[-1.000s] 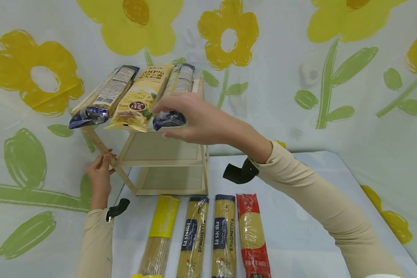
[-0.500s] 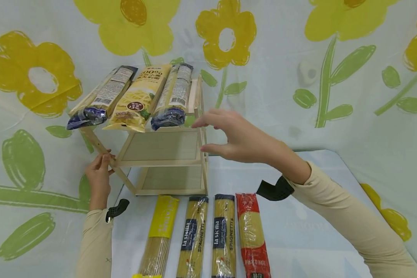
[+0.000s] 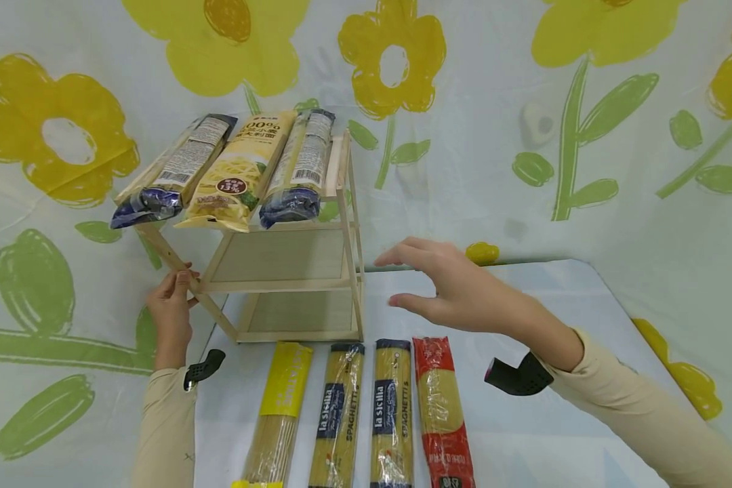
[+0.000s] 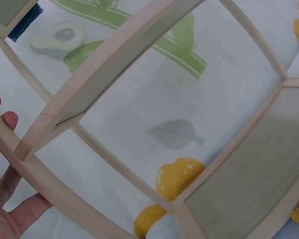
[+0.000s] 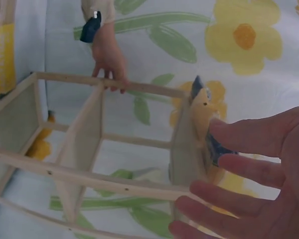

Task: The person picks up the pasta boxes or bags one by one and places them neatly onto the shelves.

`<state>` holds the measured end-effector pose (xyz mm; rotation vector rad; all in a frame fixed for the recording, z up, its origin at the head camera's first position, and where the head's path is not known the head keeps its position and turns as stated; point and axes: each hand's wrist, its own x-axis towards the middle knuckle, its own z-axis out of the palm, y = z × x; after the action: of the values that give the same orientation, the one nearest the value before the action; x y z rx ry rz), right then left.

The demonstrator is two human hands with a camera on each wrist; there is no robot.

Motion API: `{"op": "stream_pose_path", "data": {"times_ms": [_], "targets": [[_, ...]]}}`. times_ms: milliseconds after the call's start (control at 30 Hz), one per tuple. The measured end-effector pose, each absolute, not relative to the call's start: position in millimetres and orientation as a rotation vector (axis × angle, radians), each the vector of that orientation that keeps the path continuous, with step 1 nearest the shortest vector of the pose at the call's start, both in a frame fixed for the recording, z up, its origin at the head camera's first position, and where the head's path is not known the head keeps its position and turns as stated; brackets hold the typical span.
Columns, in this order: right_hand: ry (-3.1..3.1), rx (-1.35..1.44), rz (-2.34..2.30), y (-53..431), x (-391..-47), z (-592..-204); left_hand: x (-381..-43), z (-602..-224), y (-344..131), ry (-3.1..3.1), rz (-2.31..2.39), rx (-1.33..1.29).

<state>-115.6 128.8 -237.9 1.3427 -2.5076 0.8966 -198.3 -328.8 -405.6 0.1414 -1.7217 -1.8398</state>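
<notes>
- Left hand (image 3: 172, 310) grips rack (image 3: 287, 286) at left post (image 3: 218, 314).
- Right hand (image 3: 448, 285) empty, held wide, right of rack.
- Rack far left on surface (image 3: 524, 434), three packs (image 3: 240, 169) on top.
- Four packs (image 3: 393, 447) near, side by side.

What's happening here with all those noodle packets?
A person's left hand is gripping the left side of a little wooden rack. Their right hand is in the air beside the rack, fingers apart, holding nothing. On the rack's top, a yellow packet lies between two blue-ended packets. Four more packets lie in a row on the table, in front of the rack.
</notes>
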Motion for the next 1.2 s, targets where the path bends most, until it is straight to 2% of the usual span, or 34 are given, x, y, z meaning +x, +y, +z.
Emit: {"op": "stream_pose_path", "data": {"times_ms": [633,933,1200], "targets": [[-2.686,0.934,1.060,153.1,-83.2,-294.6,-199.1,-407.8,-330.2,-1.721,-1.806,0.126],[-2.793,0.794,1.243,163.6,-65.0,-331.0,-198.6,-406.7,-329.8,-1.725,-1.801,0.135],[-2.909,0.537,1.305,164.5,-49.2,-366.4,-198.0,-406.5,-330.8,-1.732,-1.824,0.147]]}}
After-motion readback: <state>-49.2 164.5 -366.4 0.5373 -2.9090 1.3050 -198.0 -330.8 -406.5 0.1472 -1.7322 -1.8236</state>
